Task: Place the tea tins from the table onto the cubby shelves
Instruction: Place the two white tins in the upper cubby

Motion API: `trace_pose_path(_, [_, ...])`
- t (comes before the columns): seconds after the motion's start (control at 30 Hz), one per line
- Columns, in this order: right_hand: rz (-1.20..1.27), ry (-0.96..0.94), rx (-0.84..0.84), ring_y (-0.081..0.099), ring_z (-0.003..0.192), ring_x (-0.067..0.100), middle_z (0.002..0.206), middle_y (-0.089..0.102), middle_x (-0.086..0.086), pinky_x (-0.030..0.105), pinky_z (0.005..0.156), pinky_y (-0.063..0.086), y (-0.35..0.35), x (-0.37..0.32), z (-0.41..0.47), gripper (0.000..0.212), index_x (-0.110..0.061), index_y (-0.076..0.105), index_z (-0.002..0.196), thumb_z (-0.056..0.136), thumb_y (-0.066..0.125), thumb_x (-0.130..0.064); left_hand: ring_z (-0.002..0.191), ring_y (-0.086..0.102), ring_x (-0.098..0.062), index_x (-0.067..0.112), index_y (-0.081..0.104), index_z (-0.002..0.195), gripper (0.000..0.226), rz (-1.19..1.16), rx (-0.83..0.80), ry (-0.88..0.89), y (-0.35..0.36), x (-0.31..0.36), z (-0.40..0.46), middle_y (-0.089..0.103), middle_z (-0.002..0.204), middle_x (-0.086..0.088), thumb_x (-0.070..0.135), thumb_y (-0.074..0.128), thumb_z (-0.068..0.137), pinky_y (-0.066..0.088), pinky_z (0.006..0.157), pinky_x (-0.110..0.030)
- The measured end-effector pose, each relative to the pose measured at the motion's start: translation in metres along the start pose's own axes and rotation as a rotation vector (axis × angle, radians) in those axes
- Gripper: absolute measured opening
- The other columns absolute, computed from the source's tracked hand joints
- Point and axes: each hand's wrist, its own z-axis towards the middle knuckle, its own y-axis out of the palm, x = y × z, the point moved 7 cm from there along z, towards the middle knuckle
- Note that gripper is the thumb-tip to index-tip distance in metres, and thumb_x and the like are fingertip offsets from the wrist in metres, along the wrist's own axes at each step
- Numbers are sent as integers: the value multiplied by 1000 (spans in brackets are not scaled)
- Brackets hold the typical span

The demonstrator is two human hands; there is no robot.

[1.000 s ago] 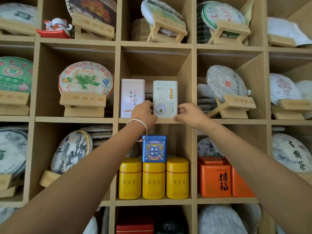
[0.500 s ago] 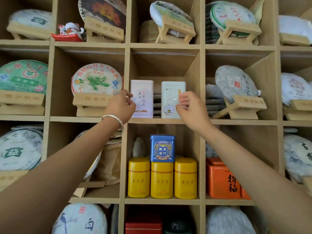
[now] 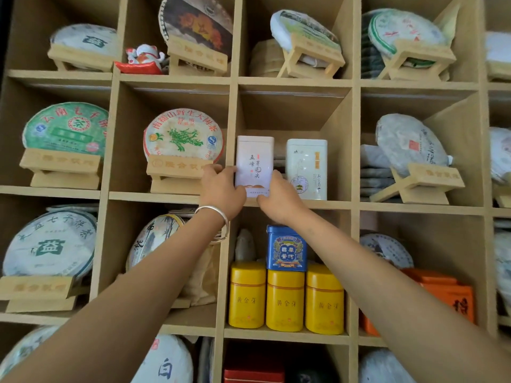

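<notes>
From the head view I am judging the job nearly finished: no table is showing. My left hand [image 3: 221, 189] and right hand [image 3: 279, 197] are pinching the pale pink tea tin [image 3: 253, 164] from either side at the front edge of the middle cubby [image 3: 293, 203], left of the cream tea tin [image 3: 307, 168]. In the cubby below, a blue tin [image 3: 286, 248] is sitting on three yellow tins [image 3: 284, 299].

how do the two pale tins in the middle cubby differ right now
The white rectangular tin with black calligraphy stands left, held between both hands, left hand and right hand. The cream rectangular tin with a yellow label strip stands right, untouched. Both are upright on the same shelf.
</notes>
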Motion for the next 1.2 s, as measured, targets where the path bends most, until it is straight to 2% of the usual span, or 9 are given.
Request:
trace_pose_path(0.13, [-4, 69, 6, 56, 109, 33, 123, 54, 19, 27, 72, 38, 4, 0, 5, 46, 2, 38, 127, 88, 58, -12, 135, 24, -31, 9, 52, 134, 50, -28, -19, -24, 7, 0, -1, 40, 138, -24, 8, 49, 84, 25, 107, -29])
trace_pose_path(0.3, [67, 117, 97, 57, 104, 30, 119, 57, 18, 26, 66, 37, 2, 2, 5, 36, 1, 42, 119, 88, 59, -7, 140, 20, -29, 3, 48, 136, 49, -256, -14, -143, 13, -1, -4, 17, 151, -19, -1, 45, 87, 20, 108, -26])
trace_pose_path(0.4, [86, 135, 141, 58, 104, 31, 117, 58, 18, 27, 66, 38, -2, 4, 5, 33, 0, 45, 117, 88, 60, -8, 139, 20, -28, 2, 46, 137, 50, -310, -26, -177, 14, -3, -2, 20, 150, -19, -4, 43, 87, 21, 108, -27])
trace_pose_path(0.57, [42, 132, 191, 57, 102, 31, 115, 59, 16, 21, 50, 27, -10, 7, 5, 28, -2, 46, 112, 89, 60, -12, 133, 28, -36, -1, 49, 133, 47, -284, -64, -174, 16, -2, -3, 30, 143, -24, -2, 45, 86, 29, 110, -38])
trace_pose_path(0.7, [33, 153, 174, 57, 103, 30, 120, 57, 18, 25, 59, 34, -6, 7, 12, 36, -1, 43, 117, 93, 58, -23, 136, 26, -36, 1, 48, 133, 48, -281, -99, -139, 17, -3, -7, 29, 144, -23, 1, 48, 85, 29, 111, -41])
trace_pose_path(0.83, [38, 174, 160, 57, 107, 31, 124, 55, 17, 25, 60, 33, 3, 6, 17, 46, -2, 39, 123, 93, 60, -30, 134, 32, -26, 7, 48, 134, 49, -303, -64, -94, 11, -7, -10, 37, 141, -16, 13, 59, 86, 29, 107, -29])
trace_pose_path(1.0, [22, 183, 181, 58, 107, 29, 124, 56, 16, 25, 65, 36, 6, 10, 20, 46, -3, 40, 123, 91, 62, -29, 126, 41, -27, 10, 51, 130, 45, -321, -42, -64, 2, -10, -10, 46, 132, -15, 11, 58, 85, 38, 105, -40])
trace_pose_path(1.1, [38, 185, 163, 58, 106, 29, 124, 56, 15, 22, 55, 32, 9, 10, 21, 52, -4, 38, 123, 90, 63, -35, 113, 50, -24, 12, 52, 129, 44, -358, -22, -69, -6, -13, -6, 47, 133, -14, 10, 56, 85, 44, 100, -37])
trace_pose_path(1.2, [88, 195, 156, 58, 109, 29, 126, 55, 14, 26, 66, 40, 10, 9, 25, 67, -4, 34, 125, 83, 70, -42, 118, 50, -26, 14, 52, 130, 43, -367, -6, -75, -11, -15, 2, 49, 133, -13, 12, 55, 87, 44, 102, -43])
